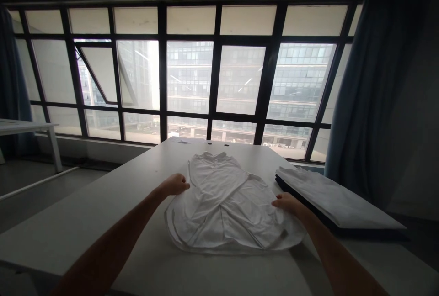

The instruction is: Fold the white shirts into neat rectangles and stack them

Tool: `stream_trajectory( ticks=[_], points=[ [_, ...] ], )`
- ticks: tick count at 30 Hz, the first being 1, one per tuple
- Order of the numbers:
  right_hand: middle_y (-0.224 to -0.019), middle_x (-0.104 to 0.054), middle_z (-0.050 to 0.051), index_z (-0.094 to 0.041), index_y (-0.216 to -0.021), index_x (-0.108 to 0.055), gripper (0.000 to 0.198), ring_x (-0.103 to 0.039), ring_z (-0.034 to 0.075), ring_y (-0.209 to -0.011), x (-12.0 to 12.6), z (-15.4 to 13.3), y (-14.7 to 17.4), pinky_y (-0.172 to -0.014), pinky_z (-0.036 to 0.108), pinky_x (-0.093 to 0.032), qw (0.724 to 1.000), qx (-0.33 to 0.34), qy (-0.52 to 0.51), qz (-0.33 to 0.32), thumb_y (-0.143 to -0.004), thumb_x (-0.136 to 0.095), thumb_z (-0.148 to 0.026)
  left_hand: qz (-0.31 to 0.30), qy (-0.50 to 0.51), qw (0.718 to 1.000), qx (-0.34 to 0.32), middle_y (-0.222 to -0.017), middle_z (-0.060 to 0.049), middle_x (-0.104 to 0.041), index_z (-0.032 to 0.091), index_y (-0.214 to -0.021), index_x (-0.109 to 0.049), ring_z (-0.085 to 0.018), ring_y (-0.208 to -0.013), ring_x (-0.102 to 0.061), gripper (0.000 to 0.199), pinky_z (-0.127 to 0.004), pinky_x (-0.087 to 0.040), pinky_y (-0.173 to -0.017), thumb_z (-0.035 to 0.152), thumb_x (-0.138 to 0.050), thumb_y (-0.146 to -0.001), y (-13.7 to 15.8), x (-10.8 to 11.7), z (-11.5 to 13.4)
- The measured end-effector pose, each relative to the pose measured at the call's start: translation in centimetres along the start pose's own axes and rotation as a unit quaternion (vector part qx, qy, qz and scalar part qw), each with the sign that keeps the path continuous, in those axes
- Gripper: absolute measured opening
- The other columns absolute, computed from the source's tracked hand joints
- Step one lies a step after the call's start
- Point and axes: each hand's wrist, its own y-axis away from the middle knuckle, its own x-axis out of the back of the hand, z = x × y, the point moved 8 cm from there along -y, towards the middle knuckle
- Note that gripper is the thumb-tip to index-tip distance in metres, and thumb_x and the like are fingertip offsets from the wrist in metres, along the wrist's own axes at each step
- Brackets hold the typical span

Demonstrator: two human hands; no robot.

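A white shirt point(219, 195) lies spread on the white table point(137, 168), its collar toward the window and its curved hem toward me. Its sleeves are folded in across the body, and creases run over the lower part. My left hand point(175, 184) is closed on the shirt's left edge. On the opposite side, my right hand point(286, 202) pinches the cloth at the right edge. The fingertips of both hands are partly hidden.
Folded white cloth point(336, 195) rests on a dark flat layer point(363, 232) along the table's right side. Another white table point(27, 126) stands at far left. Behind are wide windows and a blue curtain point(356, 104). Two dark holes mark the table's far end.
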Motion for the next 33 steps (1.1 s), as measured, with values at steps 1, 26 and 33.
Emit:
stream_trajectory(
  ticks=[1,26,33],
  points=[
    [-0.074,-0.072,0.011,-0.012,-0.067,-0.071,0.008,-0.068,0.026,-0.075,-0.4,-0.3,0.1,-0.068,0.031,-0.049,1.000,-0.003,-0.006,-0.021,-0.064,-0.065,-0.016,-0.006,0.003,1.000,-0.021,-0.052,0.002,-0.049,0.016,-0.056,-0.051,-0.011,-0.050,-0.048,0.022,-0.021,-0.035,-0.047,0.026,-0.060,-0.073,0.0,-0.6,1.9],
    [-0.074,-0.070,0.005,-0.004,-0.121,-0.066,0.049,-0.060,0.013,-0.060,-3.6,-9.7,5.9,-0.057,0.022,-0.045,0.985,0.055,-0.121,-0.109,-0.073,-0.059,-0.015,-0.076,-0.079,0.945,-0.308,-0.151,-0.013,-0.043,0.022,-0.140,-0.050,-0.031,-0.139,-0.038,0.066,-0.045,-0.029,-0.114,0.063,-0.050,-0.088,3.4,-9.2,8.6],
    [-0.059,-0.062,-0.002,-0.004,-0.125,-0.063,0.054,-0.046,0.009,-0.048,-9.9,-14.8,9.2,-0.048,0.020,-0.036,0.974,0.157,-0.060,-0.155,-0.072,-0.058,-0.013,-0.147,-0.086,0.932,-0.321,-0.162,-0.008,-0.014,0.027,-0.155,-0.025,-0.028,-0.150,-0.010,0.079,-0.051,-0.007,-0.120,0.073,-0.029,-0.091,5.1,-11.3,6.9]
  ],
)
